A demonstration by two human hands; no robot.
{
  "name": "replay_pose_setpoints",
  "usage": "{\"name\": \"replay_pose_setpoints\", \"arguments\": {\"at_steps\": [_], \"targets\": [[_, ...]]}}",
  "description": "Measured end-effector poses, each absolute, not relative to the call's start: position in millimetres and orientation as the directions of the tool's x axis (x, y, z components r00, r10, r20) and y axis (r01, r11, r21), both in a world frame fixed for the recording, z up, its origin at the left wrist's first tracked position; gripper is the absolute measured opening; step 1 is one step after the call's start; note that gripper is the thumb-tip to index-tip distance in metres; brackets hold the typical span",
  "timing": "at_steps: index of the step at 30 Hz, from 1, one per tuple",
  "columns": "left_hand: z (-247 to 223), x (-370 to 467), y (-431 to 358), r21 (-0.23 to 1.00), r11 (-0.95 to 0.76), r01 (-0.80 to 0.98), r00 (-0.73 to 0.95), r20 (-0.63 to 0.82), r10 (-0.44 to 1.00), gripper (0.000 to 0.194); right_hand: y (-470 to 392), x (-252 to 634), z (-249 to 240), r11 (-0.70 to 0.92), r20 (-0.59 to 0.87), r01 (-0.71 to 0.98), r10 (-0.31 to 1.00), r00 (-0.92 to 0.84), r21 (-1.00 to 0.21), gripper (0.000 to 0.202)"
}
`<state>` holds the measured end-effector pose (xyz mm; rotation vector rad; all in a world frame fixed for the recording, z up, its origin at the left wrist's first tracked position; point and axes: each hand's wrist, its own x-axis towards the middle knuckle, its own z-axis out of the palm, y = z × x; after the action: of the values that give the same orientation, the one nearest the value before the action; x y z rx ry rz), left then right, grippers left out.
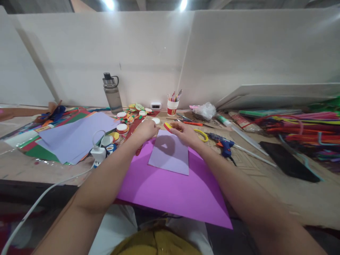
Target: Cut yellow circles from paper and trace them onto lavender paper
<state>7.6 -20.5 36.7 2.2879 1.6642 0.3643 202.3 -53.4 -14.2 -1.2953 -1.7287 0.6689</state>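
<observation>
A lavender sheet (170,156) lies on a larger bright purple sheet (172,194) in front of me, and the purple one reaches over the table's front edge. My left hand (148,129) is at the lavender sheet's far left corner with its fingers curled. What those fingers hold, if anything, is hidden. Near the far right corner, my right hand (184,133) grips a small red and yellow object (168,126); its kind is not clear. Yellow scissor-like handle loops (202,135) lie just right of that hand.
Left are loose coloured sheets (77,136), a white plug adapter (98,154) with its cable, round paper pieces (122,128) and a water bottle (112,94). Behind stands a paper cup of pens (173,107). Right are a blue glue gun (225,146), a black slab (288,161) and pipe cleaners (305,131).
</observation>
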Motion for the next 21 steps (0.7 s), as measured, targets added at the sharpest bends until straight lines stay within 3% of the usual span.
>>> {"name": "replay_pose_setpoints", "arguments": {"at_steps": [2, 5, 8, 14, 21], "targets": [[35, 7, -17, 0.456, -0.316, 0.832, 0.31, 0.09, 0.946, 0.026, -54, 203, -16, 0.324, 0.305, 0.526, 0.944, -0.125, -0.786, 0.045], [29, 7, -13, 0.648, -0.25, 0.719, 0.301, 0.034, 0.953, 0.025, -57, 205, -16, 0.326, 0.265, 0.598, 0.945, -0.191, -0.732, 0.05], [25, 8, -10, 0.728, -0.213, 0.652, 0.271, 0.039, 0.962, 0.02, -64, 204, -12, 0.413, 0.216, 0.612, 0.903, -0.372, -0.675, 0.057], [18, 8, -7, 0.707, -0.253, 0.66, 0.257, 0.104, 0.961, 0.019, -82, 192, 2, 0.617, 0.137, 0.541, 0.722, -0.678, -0.572, 0.061], [3, 17, -6, 0.602, -0.357, 0.714, 0.321, 0.171, 0.931, 0.022, -86, 184, -2, 0.706, 0.095, 0.498, 0.618, -0.78, -0.503, 0.061]]}}
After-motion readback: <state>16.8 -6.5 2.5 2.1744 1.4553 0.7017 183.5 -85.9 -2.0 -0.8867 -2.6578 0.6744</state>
